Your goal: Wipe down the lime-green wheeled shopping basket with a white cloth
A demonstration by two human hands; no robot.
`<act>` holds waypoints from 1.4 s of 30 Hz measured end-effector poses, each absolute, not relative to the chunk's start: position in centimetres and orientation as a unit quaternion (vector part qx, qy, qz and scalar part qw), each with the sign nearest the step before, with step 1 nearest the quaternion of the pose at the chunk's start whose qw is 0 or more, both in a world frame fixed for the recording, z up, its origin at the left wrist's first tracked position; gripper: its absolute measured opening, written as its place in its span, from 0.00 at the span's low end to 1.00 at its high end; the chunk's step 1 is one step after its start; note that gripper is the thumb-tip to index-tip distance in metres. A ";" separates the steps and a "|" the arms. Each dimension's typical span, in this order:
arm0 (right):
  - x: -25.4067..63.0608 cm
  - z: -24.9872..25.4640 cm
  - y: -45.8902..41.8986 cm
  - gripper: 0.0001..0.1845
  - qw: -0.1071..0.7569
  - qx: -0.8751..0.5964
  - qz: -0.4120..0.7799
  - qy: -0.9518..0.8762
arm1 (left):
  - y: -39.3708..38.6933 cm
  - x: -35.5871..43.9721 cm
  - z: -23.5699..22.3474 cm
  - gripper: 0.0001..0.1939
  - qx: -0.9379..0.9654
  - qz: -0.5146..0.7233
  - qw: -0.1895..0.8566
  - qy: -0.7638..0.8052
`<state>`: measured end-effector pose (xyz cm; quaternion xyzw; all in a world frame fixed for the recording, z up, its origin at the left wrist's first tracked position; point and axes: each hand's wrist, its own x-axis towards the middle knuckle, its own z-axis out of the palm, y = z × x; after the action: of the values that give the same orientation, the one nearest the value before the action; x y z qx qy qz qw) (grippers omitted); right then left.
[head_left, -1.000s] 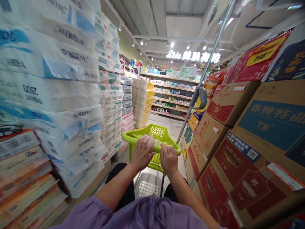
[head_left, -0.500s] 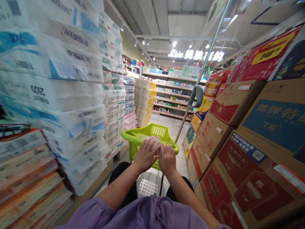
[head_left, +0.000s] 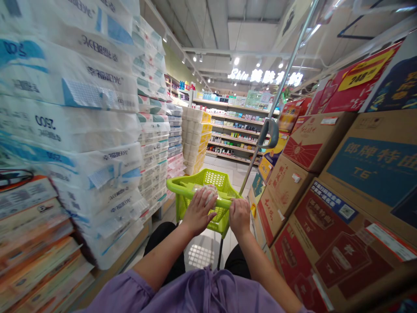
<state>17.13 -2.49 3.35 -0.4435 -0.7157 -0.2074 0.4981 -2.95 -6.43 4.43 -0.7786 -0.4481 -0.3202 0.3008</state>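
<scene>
A lime-green shopping cart (head_left: 182, 186) stands in front of my knees, its slotted basket beyond the handlebar. My left hand (head_left: 198, 212) rests over a small pale lump in clear plastic wrap (head_left: 211, 190), holding it against the handlebar, thumb sticking out to the right. What exactly is inside the wrap I cannot make out. To its right, my right hand (head_left: 239, 215) is curled round the right end of the handlebar. A metal pole with a grey loop grip (head_left: 269, 132) slants up just beyond that hand.
Tall stacks of white-wrapped paper packs (head_left: 107, 126) line the left side. Cardboard cartons (head_left: 368, 161) are piled along the right. Straight ahead, the tiled aisle (head_left: 224, 167) leads to shelves of small products (head_left: 234, 126), with yellow-and-white packs (head_left: 197, 139) at its left.
My right hand has moved right, away from the left hand and the wrapped lump, onto the handlebar's right end. The left hand stays on the wrapped lump. My view has shifted slightly.
</scene>
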 end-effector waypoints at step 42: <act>15.3 2.6 -4.2 0.25 0.526 -0.377 -0.063 -0.760 | -5.7 -1.6 5.7 0.25 -0.784 -0.312 0.222 -0.488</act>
<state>15.25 -4.17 2.57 -0.3770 -0.7600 -0.0633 0.5257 -1.57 -5.67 5.68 -0.7844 -0.4875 -0.3124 0.2223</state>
